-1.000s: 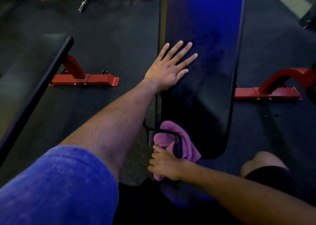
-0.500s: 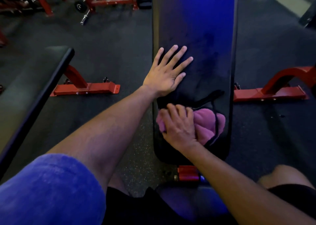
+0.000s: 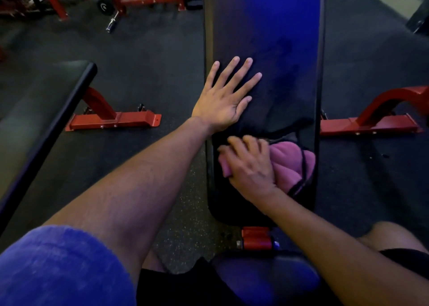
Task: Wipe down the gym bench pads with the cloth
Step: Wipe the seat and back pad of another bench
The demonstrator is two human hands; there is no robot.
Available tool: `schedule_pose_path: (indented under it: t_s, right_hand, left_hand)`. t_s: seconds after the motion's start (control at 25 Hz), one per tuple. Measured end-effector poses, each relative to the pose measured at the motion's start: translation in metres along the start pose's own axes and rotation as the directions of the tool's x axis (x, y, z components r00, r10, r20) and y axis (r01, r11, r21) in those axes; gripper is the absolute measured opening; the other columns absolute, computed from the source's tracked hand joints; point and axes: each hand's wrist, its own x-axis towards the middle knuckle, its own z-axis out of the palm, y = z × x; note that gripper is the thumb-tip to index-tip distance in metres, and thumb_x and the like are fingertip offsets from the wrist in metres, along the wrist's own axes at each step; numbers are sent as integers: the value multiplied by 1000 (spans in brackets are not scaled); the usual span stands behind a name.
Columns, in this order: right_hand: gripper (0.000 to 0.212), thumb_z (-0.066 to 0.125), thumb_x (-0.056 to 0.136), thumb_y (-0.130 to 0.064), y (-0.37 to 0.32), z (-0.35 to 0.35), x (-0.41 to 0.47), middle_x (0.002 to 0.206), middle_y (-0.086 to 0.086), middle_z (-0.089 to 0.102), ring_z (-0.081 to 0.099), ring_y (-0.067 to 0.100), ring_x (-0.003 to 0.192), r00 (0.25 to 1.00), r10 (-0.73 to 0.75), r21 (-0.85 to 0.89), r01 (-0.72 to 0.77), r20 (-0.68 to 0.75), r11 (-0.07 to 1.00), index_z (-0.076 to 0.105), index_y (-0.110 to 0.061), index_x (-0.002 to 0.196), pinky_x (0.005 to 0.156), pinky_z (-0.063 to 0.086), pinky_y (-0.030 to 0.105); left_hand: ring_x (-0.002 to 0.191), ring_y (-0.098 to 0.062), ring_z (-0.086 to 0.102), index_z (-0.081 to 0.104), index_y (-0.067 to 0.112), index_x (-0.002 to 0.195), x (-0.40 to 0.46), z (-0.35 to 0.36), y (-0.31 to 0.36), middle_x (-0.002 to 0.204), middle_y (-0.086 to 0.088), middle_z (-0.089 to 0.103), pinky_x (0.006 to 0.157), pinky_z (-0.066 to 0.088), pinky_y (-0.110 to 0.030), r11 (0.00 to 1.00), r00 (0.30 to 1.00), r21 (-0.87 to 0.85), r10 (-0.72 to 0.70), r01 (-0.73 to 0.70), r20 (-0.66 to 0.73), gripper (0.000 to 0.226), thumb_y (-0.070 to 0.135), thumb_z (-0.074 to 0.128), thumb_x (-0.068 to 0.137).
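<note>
Left hand lies flat, fingers spread and pointing far, arm stretched out straight. Right hand sits nearer, palm down, fingers curled, forearm angling in from the right.

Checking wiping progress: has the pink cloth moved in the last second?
Yes. The cloth moved from the pad's near end up onto it, toward the flat left hand.

No readable text, label or number anywhere.

Bunched pink cloth on seemingly damp black bench pad
</note>
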Motion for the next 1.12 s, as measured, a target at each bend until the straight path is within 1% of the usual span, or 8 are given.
schedule_pose_path:
  t_s: [0.16,0.24,0.36,0.56,0.72,0.84,1.0,1.12]
  right_hand:
    - [29,47,102,-15,-23,35,-85,134,5,66,50,33,122,840,-542,84,542,-24,836,69,-19,121,114,28,51]
    - [40,40,100,-14,2,24,-129,136,-3,64,50,27,124,748,-649,18,653,139,757,73,-26,119,117,25,49]
    - [47,43,91,-26,52,6,-141,147,-1,48,48,27,127,740,-636,-10,653,217,757,59,-28,135,121,15,51]
    - [39,50,90,-31,-6,18,-59,134,7,56,47,30,119,913,-400,-18,402,77,915,70,-25,123,103,34,50]
    - [27,50,102,-28,-21,40,-105,134,-1,60,48,25,124,646,-727,-12,749,235,662,76,-29,112,111,33,48]
    - [54,23,113,-28,48,25,-141,130,-5,64,52,22,121,524,-806,-6,839,275,544,76,-30,104,122,24,49]
    - [22,45,105,-32,101,-8,-133,135,-3,58,56,23,119,519,-785,51,823,339,566,64,-29,115,113,30,51]
    - [59,12,111,-27,50,-11,-103,127,-5,66,64,20,112,616,-747,58,761,251,647,71,-33,112,102,46,44]
  left_hand:
    - [160,-29,18,30,30,164,0,-5,2,173,-5,23,127,14,-59,1000,1000,7,-7,7,25,54,45,32,112]
    - [160,-29,17,30,30,164,0,-2,3,173,-5,22,127,13,-58,1000,1000,3,-11,11,26,54,44,31,112]
    - [160,-28,18,31,29,164,-3,1,2,173,-4,23,127,14,-58,1000,1000,7,-10,10,-1,54,44,33,112]
    - [160,-27,18,30,30,164,-2,1,2,173,-3,23,127,15,-58,1000,1000,11,-15,15,4,54,44,32,112]
    - [160,-27,18,30,30,164,-2,-1,0,173,-3,22,127,14,-58,1000,1000,14,-17,17,19,54,44,33,112]
    - [160,-27,20,33,30,163,-3,1,3,172,-3,25,127,16,-58,1000,1000,8,-16,17,-5,53,43,34,112]
    - [159,-28,23,35,30,163,-1,3,0,171,-3,28,126,19,-58,1000,999,0,-4,4,-51,52,43,36,112]
    - [159,-26,23,34,32,163,-3,5,2,172,-2,26,126,20,-56,1000,1000,9,-17,17,-25,53,44,37,111]
